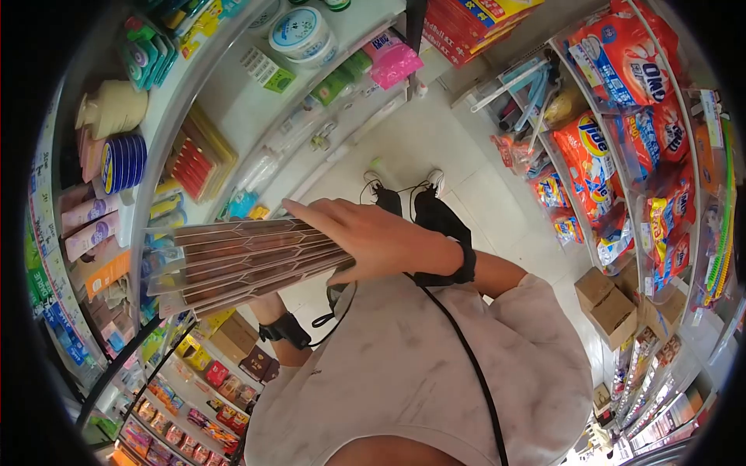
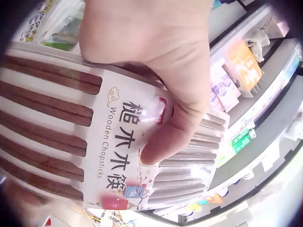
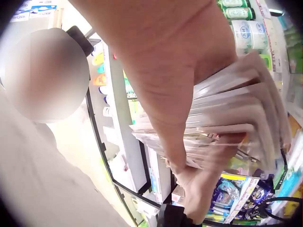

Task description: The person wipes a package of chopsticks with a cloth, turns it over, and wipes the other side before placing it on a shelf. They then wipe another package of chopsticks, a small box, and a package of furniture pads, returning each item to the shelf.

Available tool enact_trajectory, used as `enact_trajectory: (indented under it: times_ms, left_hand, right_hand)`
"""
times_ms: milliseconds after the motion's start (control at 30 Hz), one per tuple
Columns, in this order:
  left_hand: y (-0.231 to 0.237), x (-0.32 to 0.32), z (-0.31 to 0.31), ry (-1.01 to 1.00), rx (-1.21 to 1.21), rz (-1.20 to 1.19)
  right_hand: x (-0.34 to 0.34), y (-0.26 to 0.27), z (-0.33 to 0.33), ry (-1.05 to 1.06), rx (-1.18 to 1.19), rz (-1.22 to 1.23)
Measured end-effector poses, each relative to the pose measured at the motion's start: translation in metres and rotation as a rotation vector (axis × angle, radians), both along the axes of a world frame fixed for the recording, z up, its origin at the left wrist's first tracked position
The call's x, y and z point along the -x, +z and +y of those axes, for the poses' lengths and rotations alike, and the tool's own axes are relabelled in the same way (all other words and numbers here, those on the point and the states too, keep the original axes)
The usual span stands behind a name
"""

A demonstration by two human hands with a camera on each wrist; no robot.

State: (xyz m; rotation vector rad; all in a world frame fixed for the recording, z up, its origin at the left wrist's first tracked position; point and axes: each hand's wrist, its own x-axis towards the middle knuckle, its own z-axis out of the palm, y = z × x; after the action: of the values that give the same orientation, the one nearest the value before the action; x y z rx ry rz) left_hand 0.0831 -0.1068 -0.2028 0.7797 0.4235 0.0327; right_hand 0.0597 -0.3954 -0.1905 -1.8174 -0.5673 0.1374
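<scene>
Both hands hold a stack of several flat packs of wooden chopsticks (image 1: 256, 260) in front of the body. In the head view my right hand (image 1: 373, 237) spans the right end of the stack, fingers along the far side and thumb at the near side. My left hand (image 2: 175, 90) grips the packs, its thumb lying across the printed "Wooden Chopsticks" label (image 2: 125, 146). From the head the left hand is hidden under the stack, and only the left forearm (image 1: 268, 311) shows. In the right wrist view the packs' clear edges (image 3: 255, 109) are slightly fanned, with the left hand below.
Shelving with white tubs (image 1: 299, 35), blue round packs (image 1: 124, 163) and red chopsticks (image 1: 190, 167) stands close at the left. Detergent bags (image 1: 594, 159) hang on the right-hand shelves. A cardboard box (image 1: 606, 307) stands at the right, beside the tiled floor (image 1: 482, 206).
</scene>
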Motion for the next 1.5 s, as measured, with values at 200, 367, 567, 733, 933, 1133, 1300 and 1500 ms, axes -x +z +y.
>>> enact_trajectory:
  times_ms: [200,367,567,733,933,1133,1300,1500]
  left_hand:
    - [-0.021,0.000,0.006,-0.322,0.116,-0.086]
    - [0.008,-0.007,-0.044,-0.318,-0.066,0.218]
    - [0.005,-0.030,-0.045,-0.454,0.032,0.162]
    - [-0.014,-0.056,-0.038,-0.518,0.073,0.068]
    - [-0.024,-0.095,-0.029,-0.539,0.008,0.000]
    - [-0.045,-0.086,-0.015,-0.665,-0.019,0.112]
    - [-0.042,-0.073,-0.015,-0.668,0.201,0.241]
    - [-0.075,-0.102,-0.012,-0.437,0.327,0.124]
  right_hand:
    - [0.017,-0.005,-0.020,0.055,-0.021,0.247]
    - [0.014,-0.007,-0.027,0.091,0.036,0.370]
    - [-0.012,-0.014,-0.021,0.099,-0.179,0.394]
    - [-0.033,-0.032,-0.010,0.040,-0.239,0.502]
    - [-0.074,-0.053,0.007,-0.035,-0.355,0.651]
    - [-0.120,-0.077,0.029,-0.094,-0.423,0.710]
    - [-0.151,-0.082,0.045,-0.170,-0.383,0.718]
    - [-0.182,-0.078,0.070,-0.147,-0.402,0.763]
